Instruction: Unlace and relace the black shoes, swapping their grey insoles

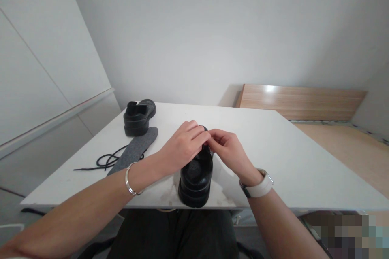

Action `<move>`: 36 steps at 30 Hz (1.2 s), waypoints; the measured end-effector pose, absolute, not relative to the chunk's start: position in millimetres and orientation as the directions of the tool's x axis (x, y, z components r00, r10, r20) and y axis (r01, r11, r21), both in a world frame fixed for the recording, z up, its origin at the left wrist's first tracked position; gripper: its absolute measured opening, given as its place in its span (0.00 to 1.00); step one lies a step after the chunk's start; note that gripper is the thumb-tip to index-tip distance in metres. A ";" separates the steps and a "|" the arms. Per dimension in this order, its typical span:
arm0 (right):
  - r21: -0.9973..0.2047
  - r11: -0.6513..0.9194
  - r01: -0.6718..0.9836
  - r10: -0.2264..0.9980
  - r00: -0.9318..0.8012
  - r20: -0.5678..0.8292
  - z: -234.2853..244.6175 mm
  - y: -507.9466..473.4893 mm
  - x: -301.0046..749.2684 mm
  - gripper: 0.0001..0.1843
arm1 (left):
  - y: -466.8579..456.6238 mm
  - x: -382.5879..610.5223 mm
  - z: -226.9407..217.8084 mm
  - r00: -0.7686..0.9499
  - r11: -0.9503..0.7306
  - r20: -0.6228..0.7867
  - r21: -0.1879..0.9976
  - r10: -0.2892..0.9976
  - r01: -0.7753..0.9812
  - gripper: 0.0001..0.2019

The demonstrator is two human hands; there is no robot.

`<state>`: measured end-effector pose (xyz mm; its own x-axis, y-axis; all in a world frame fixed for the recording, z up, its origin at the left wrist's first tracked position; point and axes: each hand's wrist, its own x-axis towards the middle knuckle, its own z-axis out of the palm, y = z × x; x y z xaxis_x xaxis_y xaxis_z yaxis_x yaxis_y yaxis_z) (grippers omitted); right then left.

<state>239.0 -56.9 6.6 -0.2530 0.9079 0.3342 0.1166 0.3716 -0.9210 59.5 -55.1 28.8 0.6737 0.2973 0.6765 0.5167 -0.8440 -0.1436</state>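
Observation:
A black shoe (pixel 196 188) stands on the white table in front of me, its heel toward me and its opening facing up. My left hand (pixel 190 142) covers the lacing area, with its fingers curled together over the shoe's front. From the other side, my right hand (pixel 227 149) meets the left fingertips, thumb and index finger pinched at the eyelets. Whatever lies between the fingers of either hand is hidden or too small to name. Most of the toe is covered by my hands.
Another black shoe (pixel 136 123) stands at the table's far left. A grey felt insole (pixel 135 148) lies before it, beside a loose black shoelace (pixel 105 161). The white table (pixel 273 162) ends near my lap; a wooden headboard (pixel 298 100) stands beyond its right side.

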 end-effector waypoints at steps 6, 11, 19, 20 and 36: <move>-0.970 0.236 0.061 0.935 -0.288 0.209 11.5 -54.2 243.5 0.16 | -50.6 57.4 19.4 0.587 -0.814 0.760 -0.137 0.279 0.565 0.07; -0.909 0.368 0.198 0.914 -0.255 0.314 9.0 -56.5 241.2 0.08 | -51.2 49.3 18.2 0.535 -0.846 0.777 -0.006 0.332 0.533 0.07; -0.647 0.520 0.558 0.837 -0.178 0.518 1.6 -60.9 236.4 0.06 | -62.3 27.8 8.8 0.494 -0.807 0.709 0.181 0.503 0.562 0.07; -0.641 0.518 0.567 0.837 -0.180 0.517 1.6 -61.7 236.6 0.06 | -62.7 25.9 8.6 0.492 -0.797 0.692 0.204 0.528 0.568 0.07; -0.328 0.595 0.734 0.798 -0.493 0.346 12.6 -143.3 217.7 0.11 | 7.0 -93.1 14.0 0.193 -0.125 0.296 -0.234 0.935 0.964 0.27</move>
